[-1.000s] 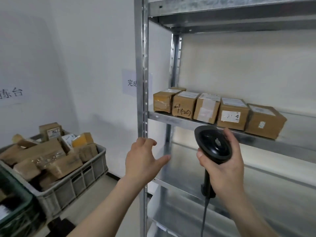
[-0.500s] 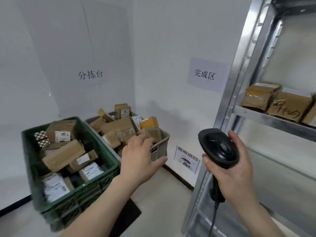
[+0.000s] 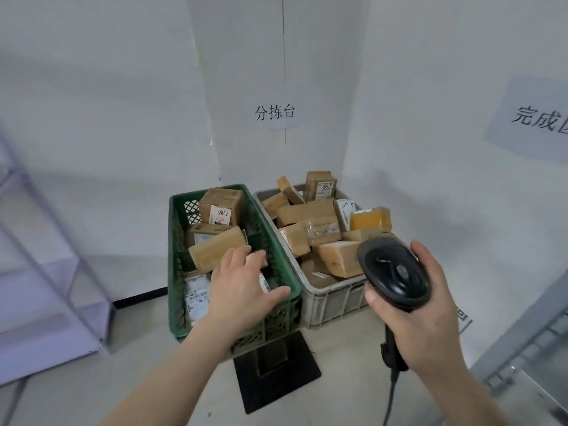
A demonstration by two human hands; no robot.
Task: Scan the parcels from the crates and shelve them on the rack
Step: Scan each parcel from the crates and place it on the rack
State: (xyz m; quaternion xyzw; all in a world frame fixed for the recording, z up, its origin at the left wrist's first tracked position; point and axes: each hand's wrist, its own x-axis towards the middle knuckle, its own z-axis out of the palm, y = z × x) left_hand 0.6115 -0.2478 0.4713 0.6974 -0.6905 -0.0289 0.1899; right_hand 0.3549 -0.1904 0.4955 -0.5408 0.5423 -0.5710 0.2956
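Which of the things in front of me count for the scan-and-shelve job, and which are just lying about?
Job:
- green plastic crate of brown cardboard parcels
- grey plastic crate, parcels
- black handheld scanner, right hand
- empty left hand

Lying about:
- white wall signs
- black floor plate

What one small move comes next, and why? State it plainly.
Probably lower the left hand and grip the brown parcel lying under its fingertips in the green crate. That hand is open and holds nothing, while the right hand already grips the scanner.
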